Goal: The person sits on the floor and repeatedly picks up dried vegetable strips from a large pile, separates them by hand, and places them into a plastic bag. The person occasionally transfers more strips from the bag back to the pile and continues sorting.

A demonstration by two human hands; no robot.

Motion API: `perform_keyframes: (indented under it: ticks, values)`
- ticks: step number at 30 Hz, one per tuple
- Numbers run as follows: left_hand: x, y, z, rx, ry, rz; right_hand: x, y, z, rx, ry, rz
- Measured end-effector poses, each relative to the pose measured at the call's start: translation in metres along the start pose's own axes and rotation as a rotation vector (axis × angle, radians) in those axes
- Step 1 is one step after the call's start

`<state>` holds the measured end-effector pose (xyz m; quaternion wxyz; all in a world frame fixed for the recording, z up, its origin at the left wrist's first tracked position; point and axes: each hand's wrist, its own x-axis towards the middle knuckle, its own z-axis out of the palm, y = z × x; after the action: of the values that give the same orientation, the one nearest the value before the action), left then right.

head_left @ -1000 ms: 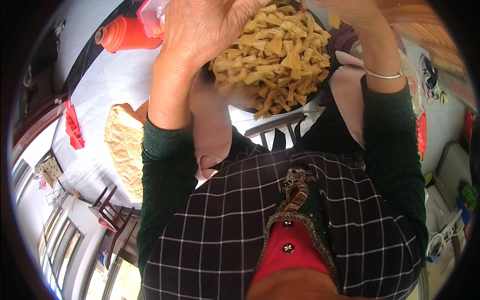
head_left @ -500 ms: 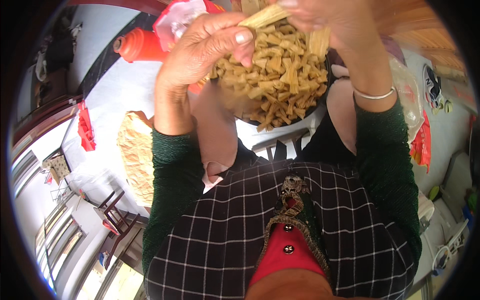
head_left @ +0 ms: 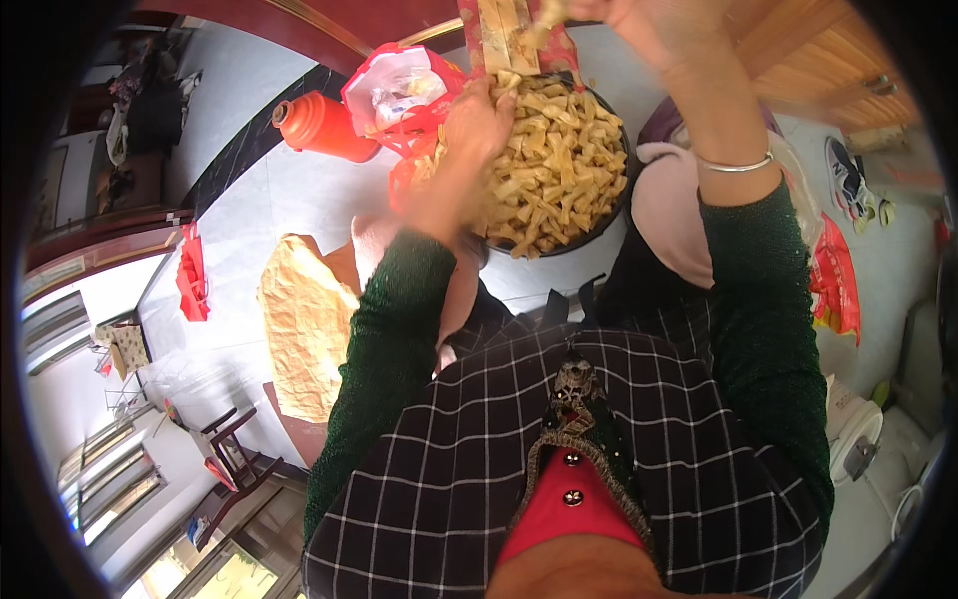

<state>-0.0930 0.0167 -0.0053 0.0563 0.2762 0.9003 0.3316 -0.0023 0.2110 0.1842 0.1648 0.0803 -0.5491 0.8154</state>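
A round dark-rimmed pan (head_left: 607, 226) between my knees holds a heap of short, yellowish-brown dried pieces (head_left: 559, 165), many with flared ends. My left hand (head_left: 477, 125) is at the far left of the heap, its fingers closed around a short dried piece (head_left: 508, 79). Raised at the top edge, my right hand (head_left: 654, 30) is partly cut off and smeared by motion. A blurred dried strip (head_left: 546, 22) sticks out from its fingers, above a narrow wooden board (head_left: 502, 45) with red sides beyond the pan.
Left of the pan lie a red bag (head_left: 399, 90) with clear plastic in it and an orange-red flask (head_left: 324, 128). A crumpled brown paper sack (head_left: 309, 329) stands by my left knee. Shoes (head_left: 846, 185) and a red plastic bag (head_left: 836, 280) are on the right, near a wooden cabinet (head_left: 828, 60).
Both hands held a long ribbed strip over the heap; now they are apart. The left hand has dropped to the heap's far left, and the right has moved up. The view has shifted, showing the board.
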Motion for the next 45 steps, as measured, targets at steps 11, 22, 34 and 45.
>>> perform_keyframes:
  ticks: [11, 22, 34, 45]
  values:
    - [-0.04, 0.038, -0.013, 0.422, -0.24, 0.108, -0.094, -0.026, -0.005, -0.251, 0.348, 0.025]
    - [-0.105, 0.029, 0.01, 0.313, -0.015, 0.279, -0.156, 0.004, 0.004, 0.236, 0.337, 0.29]
    - [-0.134, 0.005, 0.015, 0.214, 0.114, 0.328, -0.172, 0.016, 0.03, 0.329, 0.257, 0.375]
    - [-0.161, 0.072, -0.062, -1.535, -0.471, 0.06, -0.198, 0.045, 0.075, 0.294, -0.013, 0.617]
